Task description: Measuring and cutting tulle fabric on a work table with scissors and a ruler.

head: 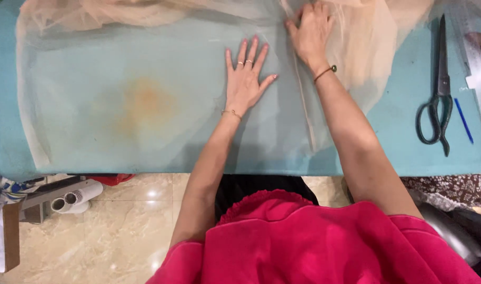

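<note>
Sheer peach netting (pixel 146 100) lies spread over the teal counter (pixel 409 152), bunched along the far edge. The left hand (pixel 246 79) rests flat on it, fingers splayed, gripping nothing. The right hand (pixel 310 32), just beside and farther off, has its fingers curled down on a folded seam edge (pixel 303 105) that runs toward the near side; whether it actually pinches the fabric cannot be told. Step in hand, by judgement: smoothing and aligning the fold. The next move calls for steady tension along that edge while the flat hand keeps the layer from creeping. Scissors (pixel 438 94), a blue pen (pixel 463 121) and a ruler (pixel 477 68) lie at right, untouched.
</note>
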